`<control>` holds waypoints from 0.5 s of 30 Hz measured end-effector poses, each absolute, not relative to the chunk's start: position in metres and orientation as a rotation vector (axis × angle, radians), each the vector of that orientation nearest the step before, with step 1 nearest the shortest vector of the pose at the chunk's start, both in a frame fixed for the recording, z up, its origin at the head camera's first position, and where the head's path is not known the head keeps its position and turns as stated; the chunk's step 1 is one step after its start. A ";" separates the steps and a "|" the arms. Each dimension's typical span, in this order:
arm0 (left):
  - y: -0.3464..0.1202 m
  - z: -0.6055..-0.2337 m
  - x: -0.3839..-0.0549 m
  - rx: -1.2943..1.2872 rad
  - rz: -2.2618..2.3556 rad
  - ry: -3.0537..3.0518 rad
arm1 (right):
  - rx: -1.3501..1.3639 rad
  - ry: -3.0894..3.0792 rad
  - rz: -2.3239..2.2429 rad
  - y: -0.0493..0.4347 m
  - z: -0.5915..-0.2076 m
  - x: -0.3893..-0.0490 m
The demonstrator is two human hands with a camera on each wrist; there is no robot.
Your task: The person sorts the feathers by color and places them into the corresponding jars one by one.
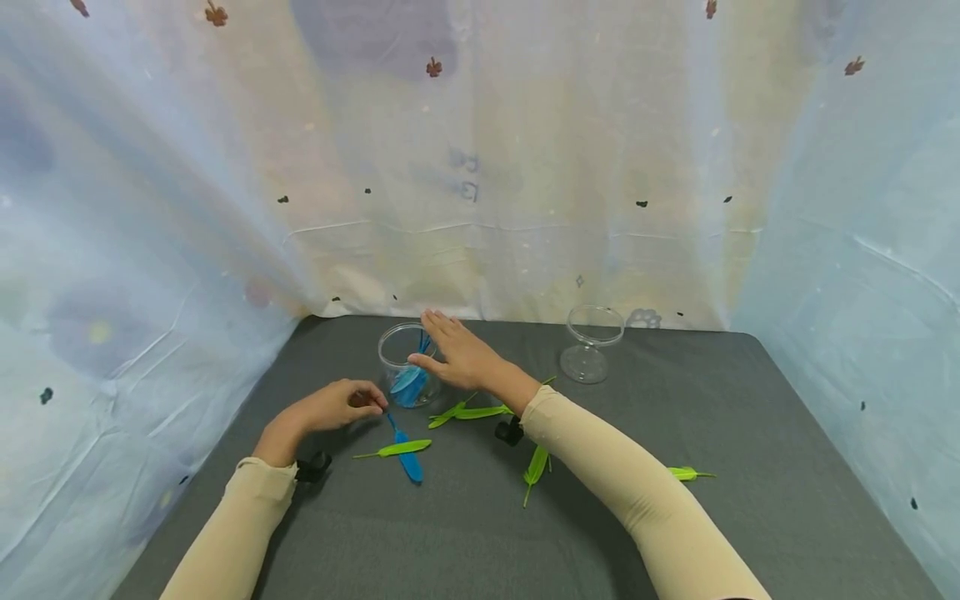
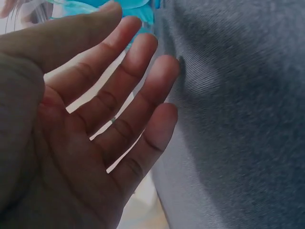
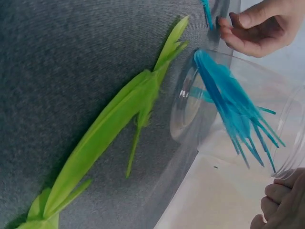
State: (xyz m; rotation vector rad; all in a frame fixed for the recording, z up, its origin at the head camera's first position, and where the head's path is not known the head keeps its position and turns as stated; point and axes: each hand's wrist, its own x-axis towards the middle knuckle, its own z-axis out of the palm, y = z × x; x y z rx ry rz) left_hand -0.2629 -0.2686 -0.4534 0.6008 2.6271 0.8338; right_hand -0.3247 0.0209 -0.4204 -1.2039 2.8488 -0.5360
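A clear glass jar (image 1: 389, 352) with several blue feathers (image 3: 233, 100) inside stands at the back left of the table. My right hand (image 1: 467, 357) is held at the jar's right side, fingers extended and thumb apart; whether it touches the rim I cannot tell. My left hand (image 1: 347, 406) hovers low in front of the jar, fingers loosely bent. Its fingertips are close to the quill of a blue feather (image 1: 409, 466) on the table, with a small gap in the right wrist view. A green feather (image 1: 405, 447) lies across that blue one.
Several green feathers (image 1: 480, 412) lie in front of the jar, some partly behind my right forearm. Another green feather (image 1: 684, 473) is right of that arm. A stemmed glass bowl (image 1: 585, 364) stands at the back right. Patterned curtains (image 1: 525, 167) surround the grey table (image 1: 450, 550).
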 end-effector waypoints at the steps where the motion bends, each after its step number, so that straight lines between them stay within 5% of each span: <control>1: -0.268 -0.454 -0.263 0.597 0.842 2.620 | -1.204 2.852 -0.529 0.021 -0.420 -0.325; 15: -0.260 -0.468 -0.266 0.645 0.818 2.616 | -1.186 2.836 -0.524 0.020 -0.422 -0.322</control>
